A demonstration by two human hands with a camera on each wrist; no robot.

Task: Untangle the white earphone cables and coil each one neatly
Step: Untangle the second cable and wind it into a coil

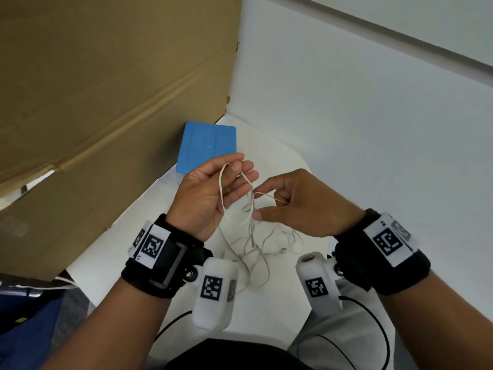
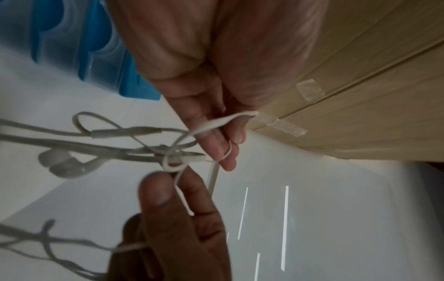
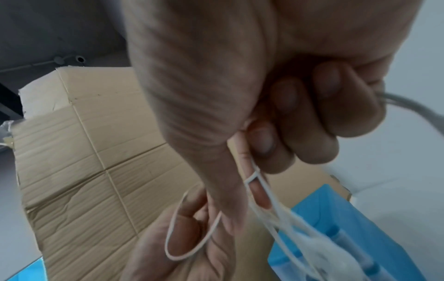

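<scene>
A: The left hand (image 1: 210, 193) pinches a loop of white earphone cable (image 1: 222, 194); the right hand (image 1: 301, 201) pinches another strand just beside it.

B: And the rest of it?

A: It hangs tangled down to the white surface (image 1: 280, 161) at six o'clock of the hands.

B: The room?

A: A blue-lidded box (image 1: 208, 145) at twelve o'clock, flattened cardboard (image 1: 106, 89) at ten, a white wall (image 1: 373, 89) at two.

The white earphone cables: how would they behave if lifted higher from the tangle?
The white earphone cables look thin and floppy, drooping from the left hand and right hand. Crossed strands would probably snag and drag together. Likely very light.
</scene>
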